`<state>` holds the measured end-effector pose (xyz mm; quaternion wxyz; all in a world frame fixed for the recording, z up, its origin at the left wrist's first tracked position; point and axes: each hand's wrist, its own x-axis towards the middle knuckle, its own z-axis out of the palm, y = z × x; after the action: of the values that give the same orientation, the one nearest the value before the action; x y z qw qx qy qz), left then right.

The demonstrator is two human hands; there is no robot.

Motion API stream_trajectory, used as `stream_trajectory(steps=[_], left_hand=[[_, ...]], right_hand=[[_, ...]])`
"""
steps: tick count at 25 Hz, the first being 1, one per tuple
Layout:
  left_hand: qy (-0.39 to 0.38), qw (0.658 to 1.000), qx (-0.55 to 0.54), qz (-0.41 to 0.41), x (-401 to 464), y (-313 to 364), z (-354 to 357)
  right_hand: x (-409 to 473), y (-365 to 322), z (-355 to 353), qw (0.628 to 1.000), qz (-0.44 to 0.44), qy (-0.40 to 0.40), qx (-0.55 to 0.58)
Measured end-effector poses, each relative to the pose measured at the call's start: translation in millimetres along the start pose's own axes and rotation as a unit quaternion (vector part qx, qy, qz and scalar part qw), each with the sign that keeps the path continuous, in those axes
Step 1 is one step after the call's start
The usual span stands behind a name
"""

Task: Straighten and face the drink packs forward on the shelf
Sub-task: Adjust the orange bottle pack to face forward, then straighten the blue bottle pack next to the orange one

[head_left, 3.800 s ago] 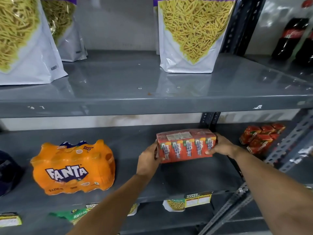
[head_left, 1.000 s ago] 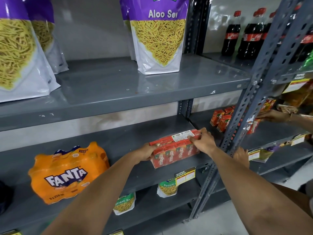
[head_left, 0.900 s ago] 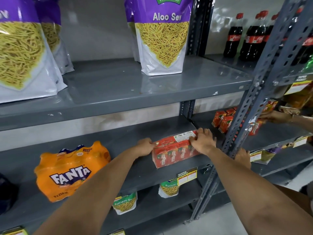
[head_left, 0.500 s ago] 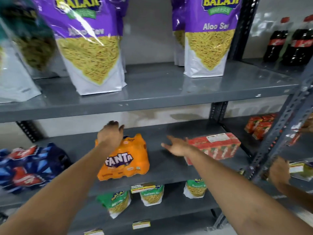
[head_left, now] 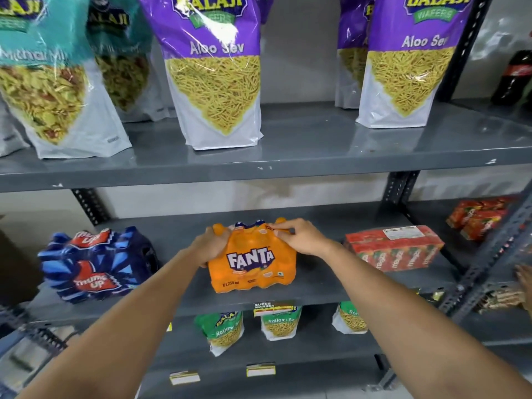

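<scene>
Hands, left [head_left: 211, 245] and right [head_left: 299, 237], grip Fanta pack [head_left: 254, 263].

Orange Fanta multipack [head_left: 253, 260] sits mid-frame on the grey middle shelf [head_left: 316, 286], logo facing out. Red juice-carton pack [head_left: 394, 249] lies to its right, roughly square to the edge. Blue Thums Up pack [head_left: 95, 266] at left looks skewed, though it's blurry.

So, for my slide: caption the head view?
Both hands, left hand and right hand, grip the Fanta pack on the middle shelf.
</scene>
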<state>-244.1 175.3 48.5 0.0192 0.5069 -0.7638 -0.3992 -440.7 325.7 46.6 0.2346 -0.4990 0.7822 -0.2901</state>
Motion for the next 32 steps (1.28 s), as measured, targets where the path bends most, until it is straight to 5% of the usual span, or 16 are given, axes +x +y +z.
stream_trajectory(steps=[18, 23, 26, 28, 30, 32], left_hand=[[-0.007, 0.998, 0.039, 0.047, 6, 47, 50], [-0.048, 0.996, 0.038, 0.067, 8, 35, 36], [0.125, 0.973, 0.142, 0.133, 7, 4, -3], [0.251, 0.914, 0.286, 0.138, 8, -31, -49], [0.304, 0.864, 0.388, 0.104, 11, -72, -100], [0.355, 0.859, 0.368, 0.038, 11, -127, -147]], right_hand=[[-26, 41, -42, 0.996, 0.058, 0.034, 0.065], [-18, 33, -30, 0.993, 0.040, 0.097, -0.051], [-3, 6, -11, 0.970, 0.014, 0.099, -0.222], [10, -23, 8, 0.964, 0.029, 0.047, -0.258], [24, -50, 25, 0.960, 0.064, 0.011, -0.271], [39, -80, 42, 0.957, 0.073, -0.022, -0.281]])
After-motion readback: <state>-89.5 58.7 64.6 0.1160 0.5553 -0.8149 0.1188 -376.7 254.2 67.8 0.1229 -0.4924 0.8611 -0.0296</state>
